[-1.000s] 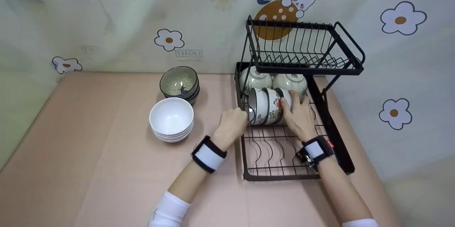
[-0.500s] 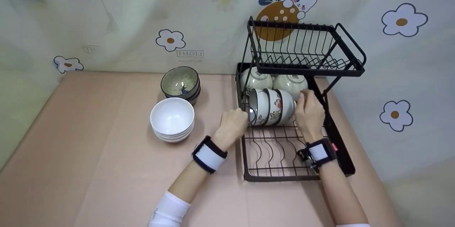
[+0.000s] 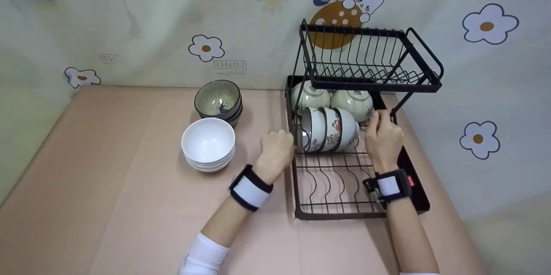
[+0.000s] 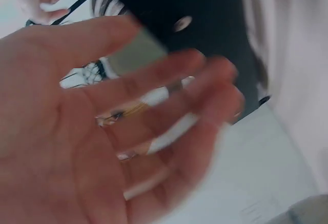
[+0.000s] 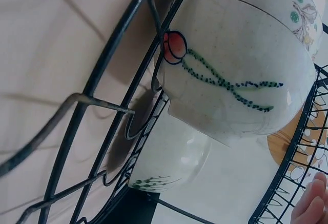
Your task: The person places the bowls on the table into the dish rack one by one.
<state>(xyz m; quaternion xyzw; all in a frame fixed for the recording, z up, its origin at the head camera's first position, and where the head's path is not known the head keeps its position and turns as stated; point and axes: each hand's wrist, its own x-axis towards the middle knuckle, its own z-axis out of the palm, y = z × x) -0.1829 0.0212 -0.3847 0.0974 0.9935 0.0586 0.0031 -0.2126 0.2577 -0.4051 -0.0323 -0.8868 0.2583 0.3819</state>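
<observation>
My left hand (image 3: 277,152) hovers just left of the black dish rack (image 3: 340,214). Its fingers are loosely bent with nothing in them, as the palm (image 4: 46,121) in the left wrist view confirms. On the lower tier, 3 nested flowered bowls (image 3: 331,131) lie on their sides. To their right, with a gap between, my right hand (image 3: 384,141) holds nothing that I can see; only its fingertips (image 5: 312,203) enter the right wrist view. Behind the nested bowls, two pale bowls (image 3: 353,103) sit upside down. A bowl with a green dotted pattern (image 5: 236,70) fills the right wrist view.
A stack of white bowls (image 3: 208,143) stands on the table left of the rack. Close behind it is a stack of dark-rimmed bowls (image 3: 217,100). The rack's upper tier (image 3: 374,83) overhangs the back of the lower one. A patterned curtain (image 3: 142,21) hangs behind.
My right hand has let go of the nested bowls and moved right, away from them. My left hand has drawn slightly left from the rack's edge. The bowls stay in place.
</observation>
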